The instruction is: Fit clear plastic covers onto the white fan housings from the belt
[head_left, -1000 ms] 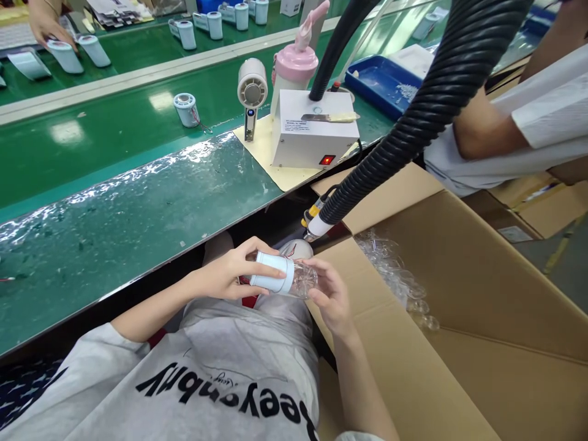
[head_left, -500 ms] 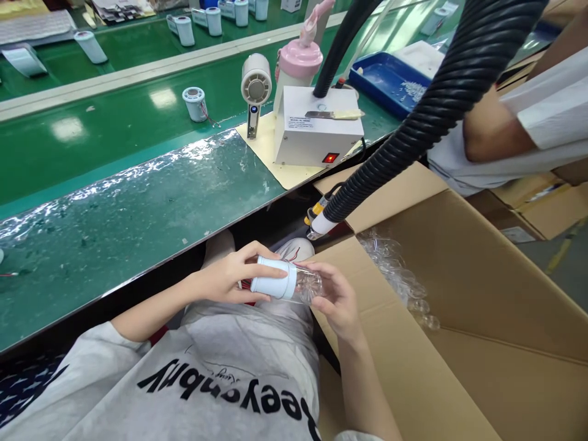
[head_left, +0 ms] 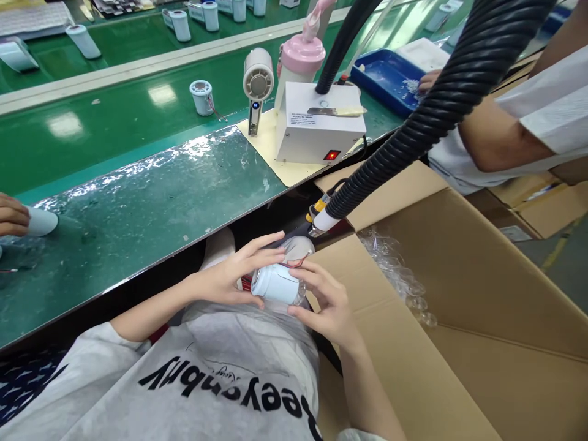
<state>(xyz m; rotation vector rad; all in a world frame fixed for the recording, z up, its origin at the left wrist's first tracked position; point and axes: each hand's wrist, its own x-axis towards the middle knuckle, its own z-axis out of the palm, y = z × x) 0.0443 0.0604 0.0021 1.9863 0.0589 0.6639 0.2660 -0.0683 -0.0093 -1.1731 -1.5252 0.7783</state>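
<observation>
A light blue cylindrical housing (head_left: 276, 284) lies on its side above my lap. Thin red and dark wires (head_left: 299, 262) stick out over its top. At its right end a clear plastic cup-like piece (head_left: 301, 293) shows, partly covered by fingers. My right hand (head_left: 324, 297) grips that end, fingers on top and thumb below. Around the left end, my left hand (head_left: 234, 272) has its fingers stretched and spread, with the thumb low; whether it touches the housing is hard to see.
To my right stands an open cardboard box (head_left: 459, 275) with clear plastic pieces (head_left: 399, 275) inside. A black corrugated hose (head_left: 413, 135) crosses above it. On the bench are a white machine (head_left: 321, 122), a handheld fan (head_left: 258, 82) and a blue tray (head_left: 388, 79). Co-workers' hands (head_left: 13, 214) appear at both sides.
The housing has turned, bringing its wires to the top. My left fingers have spread, and my right hand has moved left over the clear piece. A co-worker's hand with a cylinder has appeared at left.
</observation>
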